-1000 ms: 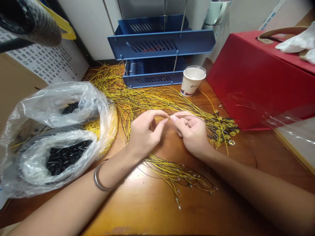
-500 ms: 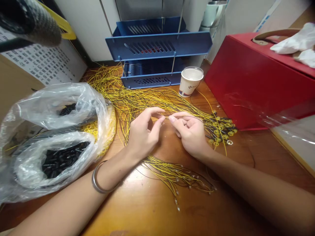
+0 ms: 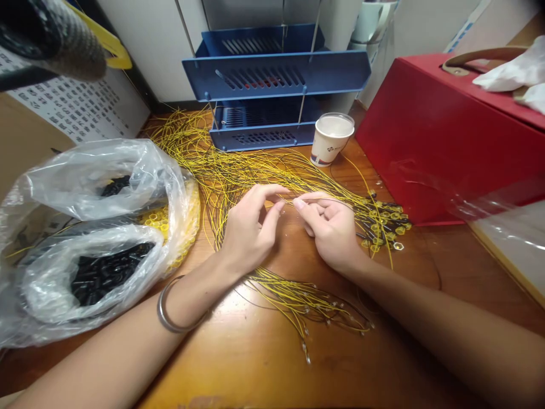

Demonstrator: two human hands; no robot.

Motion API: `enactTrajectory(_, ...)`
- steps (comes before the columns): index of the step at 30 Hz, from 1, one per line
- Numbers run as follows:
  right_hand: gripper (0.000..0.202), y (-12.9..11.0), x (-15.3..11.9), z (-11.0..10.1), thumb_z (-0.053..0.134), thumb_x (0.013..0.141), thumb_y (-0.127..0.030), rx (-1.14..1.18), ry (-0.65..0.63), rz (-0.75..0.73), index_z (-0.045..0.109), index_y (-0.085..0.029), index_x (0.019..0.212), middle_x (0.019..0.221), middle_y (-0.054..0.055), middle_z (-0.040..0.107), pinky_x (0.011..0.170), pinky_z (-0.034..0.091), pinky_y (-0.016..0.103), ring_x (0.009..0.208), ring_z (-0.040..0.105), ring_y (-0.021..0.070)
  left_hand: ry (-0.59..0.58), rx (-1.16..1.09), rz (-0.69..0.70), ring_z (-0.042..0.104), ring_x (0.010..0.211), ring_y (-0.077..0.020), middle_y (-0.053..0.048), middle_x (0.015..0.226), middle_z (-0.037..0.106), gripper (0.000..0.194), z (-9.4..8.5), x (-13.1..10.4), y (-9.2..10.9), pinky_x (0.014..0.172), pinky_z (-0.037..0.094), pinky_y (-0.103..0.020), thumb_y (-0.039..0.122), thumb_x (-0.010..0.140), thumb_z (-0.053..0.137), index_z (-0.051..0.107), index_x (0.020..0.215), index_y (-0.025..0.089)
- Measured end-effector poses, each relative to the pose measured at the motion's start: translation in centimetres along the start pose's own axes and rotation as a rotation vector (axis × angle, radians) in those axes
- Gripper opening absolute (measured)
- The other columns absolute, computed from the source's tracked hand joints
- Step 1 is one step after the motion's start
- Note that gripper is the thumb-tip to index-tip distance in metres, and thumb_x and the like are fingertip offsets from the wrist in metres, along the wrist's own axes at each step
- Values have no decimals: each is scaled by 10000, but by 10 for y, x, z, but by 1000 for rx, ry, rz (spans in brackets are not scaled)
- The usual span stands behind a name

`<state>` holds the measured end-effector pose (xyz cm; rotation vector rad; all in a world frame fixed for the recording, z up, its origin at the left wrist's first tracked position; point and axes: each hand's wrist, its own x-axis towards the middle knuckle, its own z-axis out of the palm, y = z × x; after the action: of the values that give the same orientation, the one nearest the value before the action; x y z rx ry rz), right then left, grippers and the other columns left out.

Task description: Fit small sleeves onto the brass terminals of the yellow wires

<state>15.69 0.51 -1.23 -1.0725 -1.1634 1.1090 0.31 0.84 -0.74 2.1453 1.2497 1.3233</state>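
Note:
Over the middle of the table, my right hand [image 3: 330, 230] pinches a thin wire [image 3: 290, 200] between thumb and curled fingers. Opposite it, my left hand [image 3: 250, 230], with a metal bangle on the wrist, has thumb and forefinger closing around the same wire; the exact contact is too small to make out. Beneath and behind both hands runs a large bundle of yellow and black wires [image 3: 255, 167]. Its right end carries black sleeves with yellow hexagonal nuts [image 3: 387, 218]. Nearer to me lies a smaller bunch of wires [image 3: 293, 292] with small clear tips.
To the left, clear plastic bags [image 3: 100, 227] hold small black sleeves [image 3: 108, 272] and yellow nuts [image 3: 157, 221]. A blue tray rack [image 3: 276, 76] stands behind, with a paper cup [image 3: 332, 139] in front of it. At right sits a red box [image 3: 443, 142].
The left forefinger has stretched slightly to the right, and its gap to the thumb looks a little wider. The view has shifted slightly; the right hand keeps its pinch.

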Motion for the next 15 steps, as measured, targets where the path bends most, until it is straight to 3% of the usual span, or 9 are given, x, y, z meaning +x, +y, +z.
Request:
enactTrajectory(10,228,2,1,-1,697,791,-350,7,13,20,632,-135,830,492,-80,414,431,176,245,431,290,61,3,21,-56,598,689,-100,-17,937,707,175,-1,2,-3,691,506,-247,116,934,537,633,1069,170)
enactTrajectory(15,196,-1,0,-1,695,789,-319,-10,7,-3,637,-134,817,476,-90,380,433,178,242,429,281,60,-35,5,-27,558,587,-66,-20,1012,722,237,-2,2,1,621,502,-223,108,858,640,620,1087,166)
